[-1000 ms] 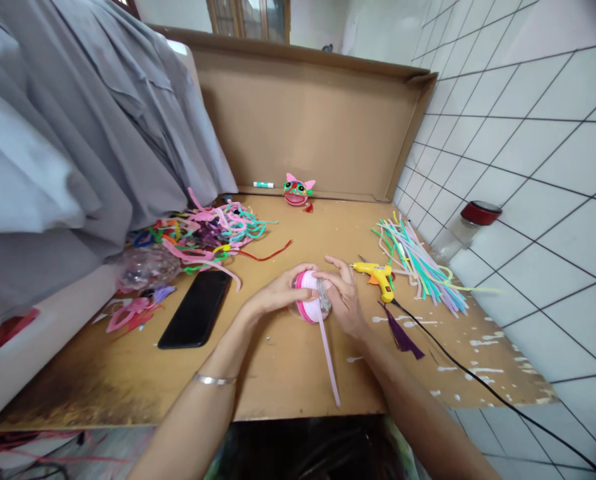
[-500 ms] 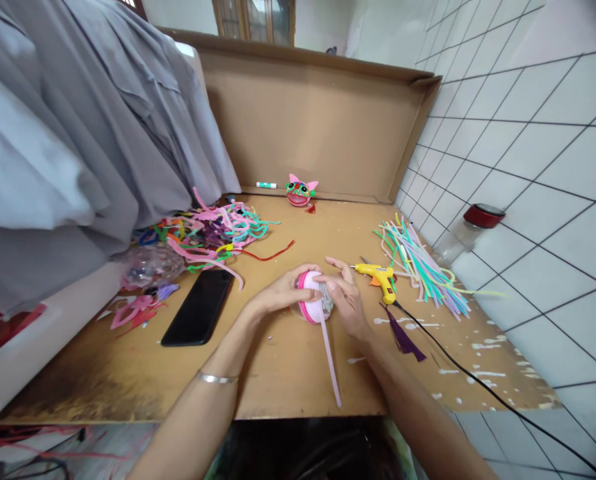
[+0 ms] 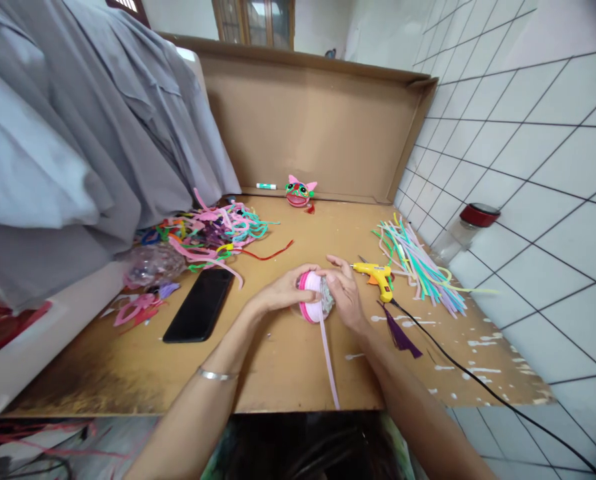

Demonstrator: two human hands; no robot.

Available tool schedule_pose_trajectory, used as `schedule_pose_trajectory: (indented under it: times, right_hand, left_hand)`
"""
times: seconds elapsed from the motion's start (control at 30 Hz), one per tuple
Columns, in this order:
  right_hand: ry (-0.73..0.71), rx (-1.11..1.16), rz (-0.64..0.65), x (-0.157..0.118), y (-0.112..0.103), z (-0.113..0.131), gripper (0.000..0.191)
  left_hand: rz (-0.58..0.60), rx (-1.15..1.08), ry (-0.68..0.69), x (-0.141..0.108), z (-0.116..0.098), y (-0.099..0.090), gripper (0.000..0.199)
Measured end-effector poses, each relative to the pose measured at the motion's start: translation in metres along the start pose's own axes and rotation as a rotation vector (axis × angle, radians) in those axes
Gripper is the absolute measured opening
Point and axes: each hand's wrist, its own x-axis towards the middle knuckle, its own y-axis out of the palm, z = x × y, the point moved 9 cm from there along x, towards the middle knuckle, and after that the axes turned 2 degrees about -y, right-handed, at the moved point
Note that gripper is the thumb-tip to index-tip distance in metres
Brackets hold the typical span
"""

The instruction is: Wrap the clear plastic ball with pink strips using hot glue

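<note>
Between my hands is a small round object [image 3: 310,308], clear plastic in part, wrapped with rows of bright pink and pale lilac pipe cleaner. One loose lilac pipe cleaner [image 3: 330,367] hangs from it towards the table's front edge. My left hand [image 3: 285,291] grips the object from the left, thumb across the wrapped band. From the right, my right hand [image 3: 345,293] holds it too, with thumb and fingers at the band and one finger stretched out. Parts of the object are hidden behind my fingers. Just right of my right hand lies a yellow hot glue gun [image 3: 378,275].
A black phone [image 3: 198,307] lies left, below a tangled pile of pipe cleaners [image 3: 218,230]. Straight pipe cleaners [image 3: 423,267] and a red-lidded jar [image 3: 473,223] are right. A purple tassel [image 3: 401,333] lies near the cord. A pink-eared animal head [image 3: 299,191] stands at the back.
My right-hand fingers have shifted slightly against the wrapped band. The object stays in both hands, with the loose lilac end still hanging down. The whole view has moved a little.
</note>
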Motion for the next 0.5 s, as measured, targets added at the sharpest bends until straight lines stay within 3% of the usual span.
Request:
schedule_pose_trajectory:
  times: [0.33, 0.5]
  right_hand:
    - [0.018, 0.189, -0.038, 0.0, -0.003, 0.01, 0.045]
    - [0.119, 0.266, -0.112, 0.001, -0.007, -0.006, 0.05]
  left_hand:
    - [-0.006, 0.001, -0.054, 0.002, -0.008, 0.004, 0.047]
    - [-0.017, 0.019, -0.043, 0.003, -0.004, 0.003, 0.053]
